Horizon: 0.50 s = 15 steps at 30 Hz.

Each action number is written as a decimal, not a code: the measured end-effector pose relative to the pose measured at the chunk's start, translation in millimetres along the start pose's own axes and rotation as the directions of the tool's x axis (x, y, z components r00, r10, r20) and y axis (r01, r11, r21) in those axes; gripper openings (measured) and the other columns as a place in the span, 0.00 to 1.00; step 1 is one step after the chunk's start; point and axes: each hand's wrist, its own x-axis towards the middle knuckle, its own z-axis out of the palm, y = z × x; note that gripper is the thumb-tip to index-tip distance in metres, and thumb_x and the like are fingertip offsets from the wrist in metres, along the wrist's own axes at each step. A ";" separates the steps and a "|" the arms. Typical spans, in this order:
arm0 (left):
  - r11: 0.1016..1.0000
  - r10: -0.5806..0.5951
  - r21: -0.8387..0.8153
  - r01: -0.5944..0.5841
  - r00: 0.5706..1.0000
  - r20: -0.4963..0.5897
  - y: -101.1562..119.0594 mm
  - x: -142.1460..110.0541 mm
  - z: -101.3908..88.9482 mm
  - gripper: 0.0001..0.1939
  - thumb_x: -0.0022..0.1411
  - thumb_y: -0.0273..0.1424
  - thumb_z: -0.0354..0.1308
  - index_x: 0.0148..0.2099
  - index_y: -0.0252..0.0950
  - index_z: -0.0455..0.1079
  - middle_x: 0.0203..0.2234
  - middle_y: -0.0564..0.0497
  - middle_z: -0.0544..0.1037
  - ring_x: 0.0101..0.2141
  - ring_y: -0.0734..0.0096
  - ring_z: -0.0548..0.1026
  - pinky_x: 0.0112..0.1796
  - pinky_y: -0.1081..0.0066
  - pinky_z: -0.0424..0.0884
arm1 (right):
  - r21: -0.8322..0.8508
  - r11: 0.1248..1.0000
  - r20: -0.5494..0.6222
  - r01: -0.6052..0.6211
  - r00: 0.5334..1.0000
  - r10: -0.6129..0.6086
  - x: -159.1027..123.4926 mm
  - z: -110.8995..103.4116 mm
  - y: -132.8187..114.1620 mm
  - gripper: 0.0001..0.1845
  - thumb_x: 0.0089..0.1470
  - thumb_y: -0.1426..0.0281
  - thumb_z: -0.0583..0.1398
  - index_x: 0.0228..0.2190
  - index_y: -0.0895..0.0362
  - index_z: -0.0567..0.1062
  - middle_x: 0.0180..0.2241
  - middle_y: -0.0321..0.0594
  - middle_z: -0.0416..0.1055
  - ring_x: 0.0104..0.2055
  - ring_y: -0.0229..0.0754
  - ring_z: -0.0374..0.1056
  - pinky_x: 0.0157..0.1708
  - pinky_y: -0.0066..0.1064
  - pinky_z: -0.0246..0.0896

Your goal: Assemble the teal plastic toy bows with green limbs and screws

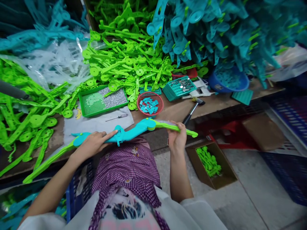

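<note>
A long plastic assembly (pixel 135 131) spans my lap, with a bright blue middle and a lime green arm hinged at each end. My left hand (pixel 92 143) grips the left part of the blue middle, its index finger stretched along the top near a round blue hub. Pinched in my right hand (pixel 177 135) is the right green arm (pixel 159 124), which angles slightly downward. The left green arm (pixel 48 162) slants toward the lower left. A screwdriver (pixel 116 117) lies on a grey cloth (pixel 96 125) just beyond the assembly.
Heaped green arms (pixel 129 60) and stacked blue parts (pixel 206 28) cover the bench's back. Nearby are a green tray (pixel 90 103) of small metal pieces, a red basket (pixel 161 107) of blue bits, teal trays (pixel 172 91) and a hammer (pixel 192 111). A cardboard box (pixel 224 175) stands on the floor.
</note>
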 end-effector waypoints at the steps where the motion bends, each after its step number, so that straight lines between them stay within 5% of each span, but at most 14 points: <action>1: 1.000 -0.007 0.002 0.007 1.000 0.000 0.1 -0.4 2.0 0.31 0.70 0.41 0.46 0.71 0.49 0.41 0.38 0.47 0.76 0.36 0.62 0.74 0.38 0.67 0.66 | -0.014 1.000 0.000 -0.027 1.000 0.027 -1.9 -2.9 -0.7 0.11 0.43 0.64 0.62 0.28 0.54 0.66 0.29 0.30 0.75 0.35 0.37 0.72 0.37 0.32 0.68; 6: 0.995 -0.099 0.003 0.099 0.995 -0.006 2.9 -1.9 8.0 0.35 0.70 0.37 0.49 0.72 0.34 0.39 0.38 0.42 0.77 0.39 0.57 0.75 0.39 0.65 0.67 | -0.060 0.997 -0.024 -0.040 0.999 0.038 -10.5 -15.5 -2.6 0.13 0.42 0.63 0.63 0.29 0.54 0.68 0.30 0.31 0.76 0.34 0.36 0.71 0.36 0.31 0.69; 9: 0.999 -0.051 0.012 0.050 0.999 0.020 7.5 0.0 10.5 0.30 0.70 0.37 0.47 0.69 0.31 0.48 0.43 0.40 0.77 0.42 0.57 0.75 0.44 0.64 0.66 | -0.056 0.996 -0.018 -0.064 0.998 0.063 -10.6 -22.5 -0.1 0.12 0.41 0.64 0.64 0.28 0.53 0.68 0.30 0.30 0.75 0.35 0.36 0.72 0.35 0.30 0.70; 15: 0.991 -0.052 0.125 0.051 0.999 0.004 17.5 6.2 13.9 0.38 0.67 0.50 0.46 0.69 0.31 0.47 0.45 0.41 0.74 0.39 0.58 0.74 0.42 0.64 0.66 | -0.044 0.986 -0.025 -0.159 0.987 0.158 -3.2 -28.3 8.0 0.11 0.43 0.63 0.62 0.30 0.53 0.73 0.28 0.29 0.75 0.31 0.34 0.73 0.34 0.29 0.72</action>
